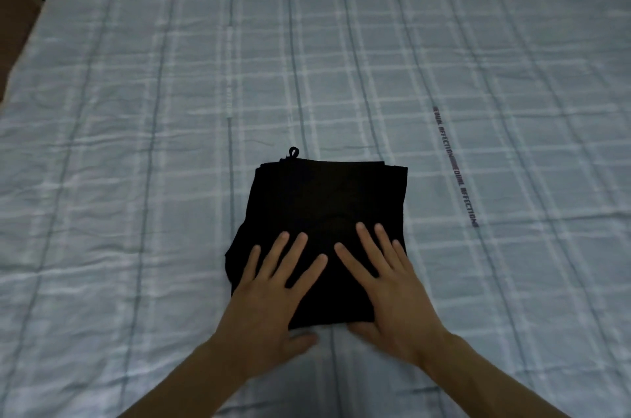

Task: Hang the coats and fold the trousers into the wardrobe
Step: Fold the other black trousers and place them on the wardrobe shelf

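Note:
A pair of black trousers (327, 199) lies folded into a compact square on the bed, with a small black loop sticking out at its far edge. My left hand (273, 294) presses flat on the near left part of the bundle, fingers straight and spread. My right hand (389, 284) presses flat on the near right part in the same way. Both thumbs lie at the bundle's near edge, by the bedsheet.
The bed is covered with a pale blue checked sheet (341, 58) with printed lettering (456, 166) to the right of the trousers. A dark wooden edge (17, 0) shows at the far left corner, beyond the bed.

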The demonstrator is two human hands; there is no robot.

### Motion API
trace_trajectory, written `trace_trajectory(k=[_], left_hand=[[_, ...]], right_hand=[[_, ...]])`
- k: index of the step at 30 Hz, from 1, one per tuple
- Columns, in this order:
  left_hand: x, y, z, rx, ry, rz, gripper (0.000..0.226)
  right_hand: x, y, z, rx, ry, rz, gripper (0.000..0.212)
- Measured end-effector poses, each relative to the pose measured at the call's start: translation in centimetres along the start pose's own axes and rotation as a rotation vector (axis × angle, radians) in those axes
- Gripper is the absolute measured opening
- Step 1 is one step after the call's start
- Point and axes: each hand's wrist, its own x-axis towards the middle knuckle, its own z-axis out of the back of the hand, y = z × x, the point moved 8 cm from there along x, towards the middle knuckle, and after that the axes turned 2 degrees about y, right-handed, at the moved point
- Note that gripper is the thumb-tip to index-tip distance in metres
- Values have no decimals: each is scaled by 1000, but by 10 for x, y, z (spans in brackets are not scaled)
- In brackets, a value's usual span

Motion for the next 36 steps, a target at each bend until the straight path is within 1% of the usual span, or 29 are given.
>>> trace_trajectory(k=[2, 4, 5, 6, 8, 10, 13, 17, 20, 23, 26, 30, 33, 36], left_hand=[[-1, 0, 3, 33, -22, 1, 101], [0, 2, 5, 74, -38, 20, 103], [1, 3, 7, 97, -69, 34, 100], [1, 3, 10, 126, -117, 42, 93], [1, 0, 16, 191, -217, 43, 74], [3, -2, 22, 248, -286, 50, 63], [6, -2, 35, 263, -336, 71, 55], [-10, -14, 84, 236, -474, 93, 45], [-50, -31, 137, 228, -531, 136, 44], [-105, -51, 198, 217, -559, 215, 40], [-175, -74, 245, 242, -608, 311, 24], [-283, -116, 295, 292, -628, 461, 20], [-361, -138, 321, 348, -624, 610, 23], [-432, -155, 334, 348, -612, 762, 38]], right_hand=[[-1, 1, 1, -40, -35, 0, 101], [-3, 3, 1, -82, -79, -10, 108], [-3, 4, 1, -100, -109, -17, 110], [-3, 6, 3, -114, -148, -21, 110], [-3, 9, 7, -136, -235, -18, 104], [-3, 9, 9, -160, -290, -27, 96], [-1, 9, 17, -163, -332, -36, 84], [-13, 20, 65, -91, -404, 9, 80], [-36, 46, 121, -17, -443, 111, 77], [-61, 83, 181, 44, -421, 224, 61], [-88, 132, 225, 34, -388, 368, 49], [-143, 214, 271, 15, -385, 581, 40], [-180, 277, 298, 18, -407, 733, 42], [-209, 339, 314, -8, -441, 916, 55]])
